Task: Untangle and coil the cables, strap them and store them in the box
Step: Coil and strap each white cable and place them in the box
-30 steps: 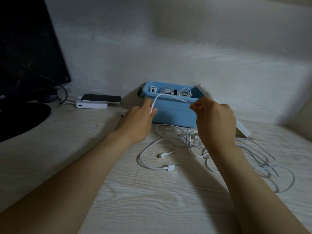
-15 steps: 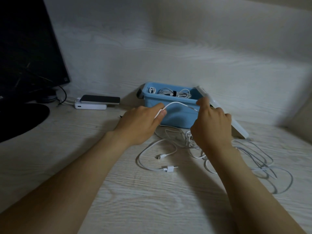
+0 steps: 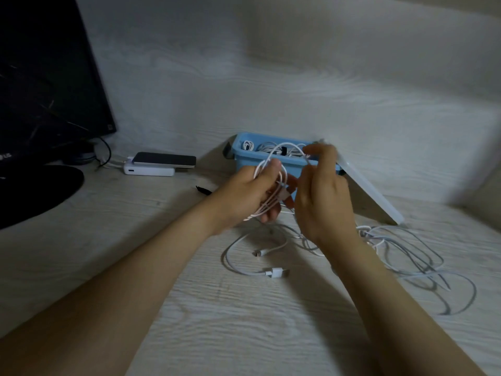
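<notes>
Our left hand [image 3: 248,196] grips the upright cable coil [image 3: 271,198]; our right hand [image 3: 322,199], just beside it, pinches the top loop, the blue box [image 3: 244,160] directly behind both.

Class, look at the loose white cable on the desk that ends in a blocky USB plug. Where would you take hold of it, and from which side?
Probably the USB plug, pinched from above across its near and far sides: it lies flat on the desk, rigid and apart from the tangle, its thin cable curving away leftwards.
</notes>
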Tool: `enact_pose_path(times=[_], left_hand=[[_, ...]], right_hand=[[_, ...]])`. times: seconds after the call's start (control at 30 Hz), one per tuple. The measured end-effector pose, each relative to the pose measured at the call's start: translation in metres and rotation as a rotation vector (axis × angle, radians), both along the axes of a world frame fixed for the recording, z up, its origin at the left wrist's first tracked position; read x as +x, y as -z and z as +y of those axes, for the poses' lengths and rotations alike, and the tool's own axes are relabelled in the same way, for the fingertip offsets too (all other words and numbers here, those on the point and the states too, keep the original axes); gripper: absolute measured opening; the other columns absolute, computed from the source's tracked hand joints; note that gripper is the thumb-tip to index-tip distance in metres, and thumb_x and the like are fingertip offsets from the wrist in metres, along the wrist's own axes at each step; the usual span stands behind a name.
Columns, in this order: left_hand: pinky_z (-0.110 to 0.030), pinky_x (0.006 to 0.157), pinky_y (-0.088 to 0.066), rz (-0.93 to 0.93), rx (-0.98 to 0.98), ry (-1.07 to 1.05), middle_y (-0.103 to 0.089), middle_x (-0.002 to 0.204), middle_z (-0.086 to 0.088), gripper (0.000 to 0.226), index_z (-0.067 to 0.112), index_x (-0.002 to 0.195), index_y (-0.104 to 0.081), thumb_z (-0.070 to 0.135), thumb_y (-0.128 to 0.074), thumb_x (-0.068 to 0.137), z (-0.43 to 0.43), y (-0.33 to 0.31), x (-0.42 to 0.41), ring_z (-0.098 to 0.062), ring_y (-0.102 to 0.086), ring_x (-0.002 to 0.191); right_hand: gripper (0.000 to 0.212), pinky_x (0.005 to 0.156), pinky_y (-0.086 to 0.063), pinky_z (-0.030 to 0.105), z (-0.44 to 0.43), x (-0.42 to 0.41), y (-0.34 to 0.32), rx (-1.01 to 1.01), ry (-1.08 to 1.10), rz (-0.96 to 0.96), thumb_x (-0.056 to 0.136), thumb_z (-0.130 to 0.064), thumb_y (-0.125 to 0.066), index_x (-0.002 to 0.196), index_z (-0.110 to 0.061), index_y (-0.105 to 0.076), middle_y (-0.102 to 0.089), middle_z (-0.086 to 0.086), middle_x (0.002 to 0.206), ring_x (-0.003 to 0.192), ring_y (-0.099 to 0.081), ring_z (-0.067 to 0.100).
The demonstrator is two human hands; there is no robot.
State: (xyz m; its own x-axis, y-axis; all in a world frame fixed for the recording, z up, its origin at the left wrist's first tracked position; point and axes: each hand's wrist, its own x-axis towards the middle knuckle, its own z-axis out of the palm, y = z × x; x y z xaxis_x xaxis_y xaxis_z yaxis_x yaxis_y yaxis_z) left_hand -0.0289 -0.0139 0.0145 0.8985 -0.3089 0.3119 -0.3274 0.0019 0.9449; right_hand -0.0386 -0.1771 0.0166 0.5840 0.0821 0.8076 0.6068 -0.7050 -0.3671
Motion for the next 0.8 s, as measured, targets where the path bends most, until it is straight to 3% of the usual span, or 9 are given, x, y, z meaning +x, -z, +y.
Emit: enact_pose_path(times=[0.07, 0.17, 0.3, 0.4, 0.47, 0.53, 0.63, 0.7, 0.8], left_hand=[[-0.03, 0.051, -0.046, 0.095, -0.18, 0.044, -0.062, 0.088, -0.022, 0.063, -0.007, 0.127, -0.062, 0.048, -0.035, 0.111, -0.005, -0.003, 0.001, -0.023, -0.058, 0.06], [-0.026, 0.054, -0.046, 0.142, -0.329, 0.059, -0.057, 0.085, -0.011, 0.052, -0.008, 0.129, -0.058, 0.038, -0.042, 0.112, -0.004, -0.007, 0.001, -0.016, -0.055, 0.064], [-0.021, 0.055, -0.046, 0.172, -0.368, -0.073, -0.053, 0.083, -0.005, 0.035, -0.009, 0.129, -0.061, 0.017, -0.058, 0.106, -0.002, -0.005, 0.003, -0.011, -0.054, 0.066], [-0.023, 0.055, -0.047, 0.257, -0.43, -0.152, -0.054, 0.083, -0.007, 0.019, 0.0, 0.112, -0.065, 0.017, -0.059, 0.106, 0.0, -0.002, 0.008, -0.014, -0.053, 0.068], [-0.026, 0.06, -0.05, 0.324, -0.462, -0.202, -0.062, 0.085, -0.007, 0.02, 0.009, 0.099, -0.065, 0.021, -0.053, 0.11, 0.002, -0.003, 0.012, -0.016, -0.056, 0.071], [-0.031, 0.067, -0.055, 0.381, -0.552, -0.257, -0.07, 0.085, -0.009, 0.021, 0.013, 0.099, -0.059, 0.023, -0.046, 0.113, 0.003, -0.006, 0.012, -0.02, -0.064, 0.075], [-0.04, 0.069, -0.059, 0.444, -0.769, -0.301, -0.06, 0.072, -0.007, 0.021, 0.012, 0.095, -0.051, 0.017, -0.041, 0.113, 0.003, -0.011, 0.014, -0.023, -0.067, 0.07], [-0.038, 0.065, -0.057, 0.442, -0.827, -0.315, -0.047, 0.059, 0.001, 0.026, 0.016, 0.086, -0.048, 0.016, -0.039, 0.111, 0.007, -0.01, 0.018, -0.014, -0.055, 0.053], [-0.03, 0.054, -0.046, 0.419, -0.839, -0.394, -0.036, 0.056, 0.006, 0.03, 0.02, 0.082, -0.045, 0.023, -0.04, 0.111, 0.01, -0.006, 0.022, -0.009, -0.035, 0.043]], right_hand=[[0.036, 0.056, -0.039, 0.039, 0.001, 0.0, 0.002, 0.024, -0.04, 0.05, 0.094, -0.028, -0.036, 0.122, -0.008, -0.044, -0.049, -0.013, 0.064, 0.061, -0.057, 0.035], [0.021, 0.058, -0.044, 0.037, 0.0, 0.003, 0.003, -0.03, 0.018, 0.008, 0.102, -0.019, -0.049, 0.12, -0.011, -0.058, -0.058, -0.007, 0.069, 0.064, -0.059, 0.027], [0.047, 0.068, -0.059, 0.044, 0.0, 0.003, 0.005, -0.246, -0.048, 0.025, 0.095, -0.009, -0.054, 0.139, -0.02, -0.066, -0.077, 0.008, 0.089, 0.072, -0.07, 0.028], [0.052, 0.067, -0.059, 0.052, 0.005, 0.003, 0.01, -0.274, -0.148, 0.157, 0.097, -0.012, -0.048, 0.145, -0.03, -0.056, -0.076, 0.008, 0.082, 0.065, -0.069, 0.03], [0.042, 0.062, -0.059, 0.056, 0.009, 0.001, 0.013, -0.17, -0.196, 0.281, 0.1, -0.01, -0.052, 0.137, -0.03, -0.05, -0.073, 0.01, 0.075, 0.057, -0.068, 0.029], [0.039, 0.058, -0.058, 0.057, 0.011, -0.003, 0.012, -0.039, -0.215, 0.415, 0.095, -0.005, -0.056, 0.125, -0.027, -0.044, -0.071, 0.015, 0.071, 0.053, -0.067, 0.03], [0.038, 0.062, -0.062, 0.054, 0.008, -0.008, 0.006, 0.113, -0.25, 0.565, 0.082, -0.007, -0.059, 0.113, -0.026, -0.049, -0.071, 0.01, 0.088, 0.064, -0.072, 0.029], [0.034, 0.07, -0.061, 0.047, 0.007, -0.005, 0.004, 0.09, -0.227, 0.571, 0.071, -0.012, -0.055, 0.101, -0.028, -0.06, -0.068, 0.0, 0.097, 0.079, -0.072, 0.026], [0.027, 0.073, -0.058, 0.038, 0.008, -0.001, 0.006, -0.084, -0.152, 0.533, 0.083, -0.002, -0.06, 0.085, -0.025, -0.073, -0.073, -0.003, 0.087, 0.077, -0.07, 0.017]])
